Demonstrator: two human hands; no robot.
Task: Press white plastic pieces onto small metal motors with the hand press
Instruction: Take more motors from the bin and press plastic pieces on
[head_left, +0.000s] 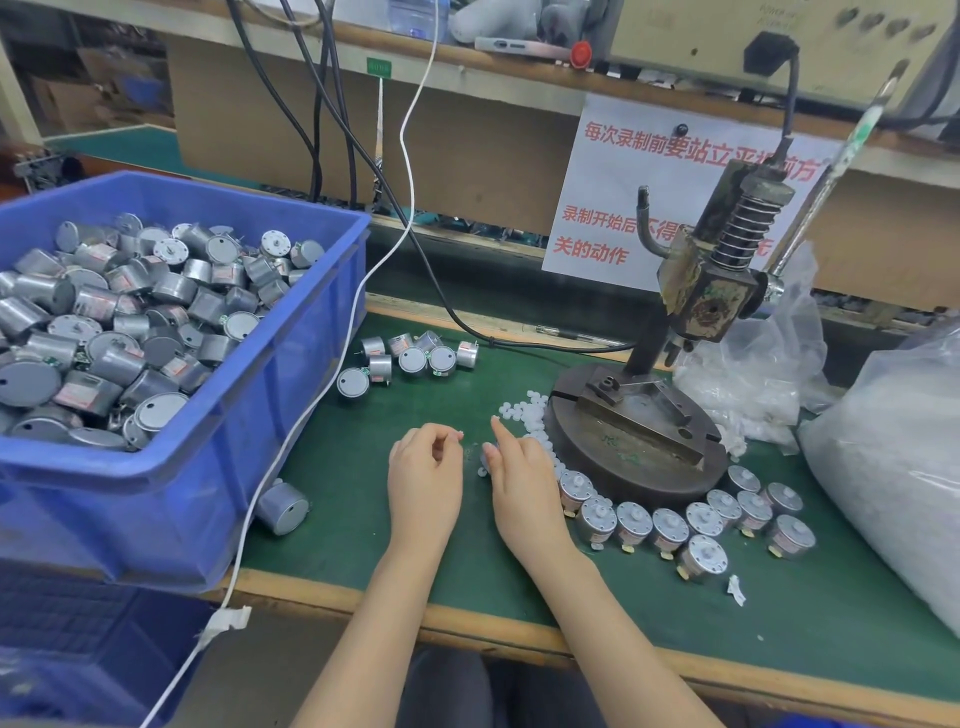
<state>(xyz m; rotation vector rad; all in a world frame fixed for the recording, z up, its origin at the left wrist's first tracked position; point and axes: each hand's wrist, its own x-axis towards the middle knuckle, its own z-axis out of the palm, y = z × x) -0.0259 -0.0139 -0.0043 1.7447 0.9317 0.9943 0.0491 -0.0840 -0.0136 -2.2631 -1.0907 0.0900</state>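
My left hand hovers over the green mat with its fingers curled, pinching a small white plastic piece at the fingertips. Just to its right, my right hand grips a small metal motor, mostly hidden under the fingers, with the index finger stretched forward. Loose white plastic pieces lie scattered between my right hand and the hand press. The press's round base holds an empty fixture. The handle is raised at the far right.
A blue bin full of motors fills the left side. Several loose motors lie behind my hands, one by the bin. A curved row of motors rings the base's front. Plastic bags stand at the right. A white cable crosses the mat.
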